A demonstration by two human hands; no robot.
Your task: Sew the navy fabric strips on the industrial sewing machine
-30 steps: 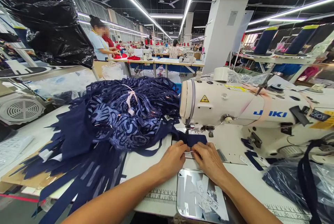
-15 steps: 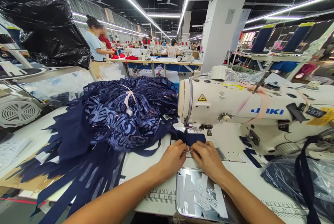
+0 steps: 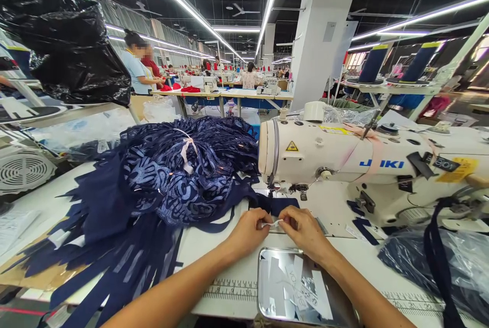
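Note:
Pinched between the fingertips of my left hand (image 3: 249,230) and my right hand (image 3: 304,232) is a small, narrow white strip (image 3: 272,224), one end in each hand. It looks like a label or tape; I cannot make out which. Just beyond the fingers, a navy fabric piece (image 3: 286,206) lies under the needle area of a white sewing machine (image 3: 305,147). To the left, a big tied bundle of navy lace and fabric pieces (image 3: 194,198) covers the table, with a navy band running from it toward the needle.
A shiny metal tin lid (image 3: 273,295) with paper labels on it lies below my hands. At right are fabric scraps (image 3: 367,229) and a plastic bag of navy fabric (image 3: 412,264). A black plastic bag (image 3: 76,48) hangs upper left. People work at tables behind.
My hands have moved slightly apart and my fingertips have lifted off the fabric edge, so more of the white strip shows. The camera view has tilted up slightly.

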